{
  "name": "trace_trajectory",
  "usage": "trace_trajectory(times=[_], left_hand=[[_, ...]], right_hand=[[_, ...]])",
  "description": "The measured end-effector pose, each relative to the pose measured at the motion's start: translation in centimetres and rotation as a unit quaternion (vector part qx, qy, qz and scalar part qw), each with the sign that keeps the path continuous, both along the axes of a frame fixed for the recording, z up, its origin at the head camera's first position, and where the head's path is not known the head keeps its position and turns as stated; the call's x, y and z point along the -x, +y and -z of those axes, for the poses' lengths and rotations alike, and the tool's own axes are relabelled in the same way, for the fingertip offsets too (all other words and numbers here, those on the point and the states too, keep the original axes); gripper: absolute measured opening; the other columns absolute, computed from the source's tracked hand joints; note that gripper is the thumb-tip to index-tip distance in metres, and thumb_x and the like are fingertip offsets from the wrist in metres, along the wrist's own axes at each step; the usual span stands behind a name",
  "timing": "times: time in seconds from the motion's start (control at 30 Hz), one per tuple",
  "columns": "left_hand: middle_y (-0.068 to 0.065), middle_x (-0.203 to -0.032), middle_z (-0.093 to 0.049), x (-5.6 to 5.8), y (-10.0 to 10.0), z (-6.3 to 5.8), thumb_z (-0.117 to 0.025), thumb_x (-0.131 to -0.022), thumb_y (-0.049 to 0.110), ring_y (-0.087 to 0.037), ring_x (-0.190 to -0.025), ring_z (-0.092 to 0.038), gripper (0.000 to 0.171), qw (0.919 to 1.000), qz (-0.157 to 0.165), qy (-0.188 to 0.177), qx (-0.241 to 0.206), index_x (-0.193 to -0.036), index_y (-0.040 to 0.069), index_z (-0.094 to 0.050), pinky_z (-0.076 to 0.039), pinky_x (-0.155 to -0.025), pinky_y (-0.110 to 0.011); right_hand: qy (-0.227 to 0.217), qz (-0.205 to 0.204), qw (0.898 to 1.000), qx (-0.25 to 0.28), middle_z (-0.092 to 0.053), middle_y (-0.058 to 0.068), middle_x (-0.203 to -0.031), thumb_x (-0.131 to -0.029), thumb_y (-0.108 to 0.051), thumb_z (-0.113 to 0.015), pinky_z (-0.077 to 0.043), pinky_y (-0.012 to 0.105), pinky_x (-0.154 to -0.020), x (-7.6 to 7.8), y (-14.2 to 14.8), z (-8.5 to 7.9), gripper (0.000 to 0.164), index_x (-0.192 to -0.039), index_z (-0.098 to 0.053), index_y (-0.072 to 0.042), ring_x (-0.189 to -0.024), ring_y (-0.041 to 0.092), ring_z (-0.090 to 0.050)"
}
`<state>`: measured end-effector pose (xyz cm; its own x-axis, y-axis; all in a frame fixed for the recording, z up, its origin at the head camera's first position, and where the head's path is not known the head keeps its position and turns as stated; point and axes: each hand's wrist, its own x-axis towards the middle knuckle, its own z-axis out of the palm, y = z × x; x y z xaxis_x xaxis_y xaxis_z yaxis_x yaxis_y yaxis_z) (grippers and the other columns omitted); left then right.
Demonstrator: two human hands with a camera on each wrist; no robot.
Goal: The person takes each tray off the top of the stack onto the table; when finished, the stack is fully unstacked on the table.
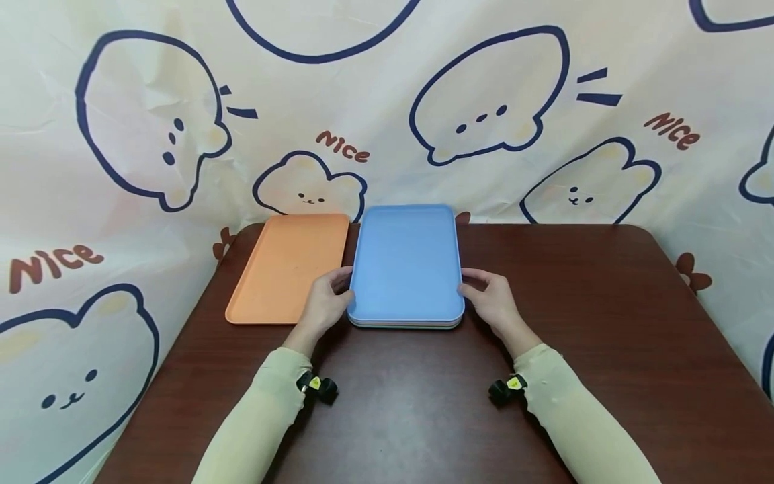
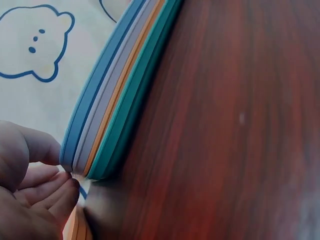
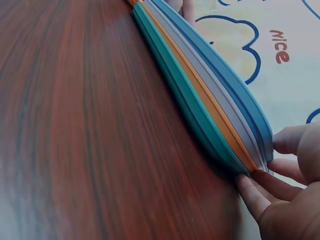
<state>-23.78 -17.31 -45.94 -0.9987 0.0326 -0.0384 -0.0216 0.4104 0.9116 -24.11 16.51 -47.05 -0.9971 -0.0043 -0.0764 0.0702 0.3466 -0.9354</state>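
Observation:
A stack of rectangular trays [image 1: 406,262] sits near the table's far edge, a blue one on top. Its side shows blue, pale purple, orange and green layers in the left wrist view, with the green tray [image 2: 112,150] lowest. My left hand [image 1: 325,299] holds the stack's left side, thumb at the blue rim and fingers lower down. On the opposite side, my right hand [image 1: 492,302] grips the edges, thumb against the blue tray [image 3: 250,112] and a fingertip by the green layer. Left of the stack lies an orange tray [image 1: 290,269], close to my left hand.
The dark brown wooden table [image 1: 574,302] extends to both sides and in front of the stack. Behind it hangs a pale cloth [image 1: 387,114] printed with cartoon bears. A small black camera is strapped on each wrist.

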Motion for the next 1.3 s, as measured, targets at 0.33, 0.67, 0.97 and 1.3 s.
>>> trace_trajectory(times=[0.33,0.67,0.97,1.3], left_hand=[[-0.024,-0.17,-0.04,0.1,-2.0,0.1,-0.056,-0.1,0.001,-0.041,-0.16,-0.039,0.066,0.9995,-0.019,-0.022,-0.015,-0.164,-0.002,-0.039,-0.038,-0.13,-0.053],[-0.024,-0.167,-0.047,1.0,-3.2,0.9,-0.054,-0.102,0.002,-0.036,-0.158,-0.043,0.061,0.9969,-0.022,-0.043,-0.063,-0.162,-0.004,-0.043,-0.037,-0.131,-0.048],[-0.02,-0.169,-0.045,1.1,-3.4,0.8,-0.058,-0.106,0.008,-0.034,-0.16,-0.04,0.06,0.9958,-0.022,-0.064,-0.063,-0.163,0.002,-0.044,-0.036,-0.132,-0.05],[-0.018,-0.167,-0.047,0.9,-3.7,0.7,-0.057,-0.108,0.014,-0.033,-0.159,-0.04,0.055,0.9944,-0.028,-0.073,-0.072,-0.162,0.004,-0.048,-0.034,-0.133,-0.05]], right_hand=[[0.004,-0.002,1.0,0.004,-0.061,0.021,-0.154,-0.102,-0.009,-0.069,-0.053,0.04,-0.109,0.3,-1.9,0.2,0.043,-0.144,-0.067,-0.001,-0.14,0.028,-0.053],[0.003,-0.001,1.0,0.01,-0.062,0.021,-0.152,-0.102,-0.009,-0.068,-0.055,0.029,-0.099,0.2,-3.3,0.1,0.043,-0.144,-0.067,-0.001,-0.135,0.027,-0.058],[-0.001,0.018,1.0,0.022,-0.068,0.022,-0.144,-0.102,-0.007,-0.07,-0.056,0.017,-0.085,0.3,-4.1,0.0,0.042,-0.144,-0.067,0.0,-0.123,0.028,-0.07],[-0.005,0.03,0.999,0.039,-0.07,0.024,-0.139,-0.101,-0.007,-0.071,-0.057,0.017,-0.084,0.3,-4.4,0.0,0.041,-0.142,-0.068,0.001,-0.119,0.027,-0.072]])
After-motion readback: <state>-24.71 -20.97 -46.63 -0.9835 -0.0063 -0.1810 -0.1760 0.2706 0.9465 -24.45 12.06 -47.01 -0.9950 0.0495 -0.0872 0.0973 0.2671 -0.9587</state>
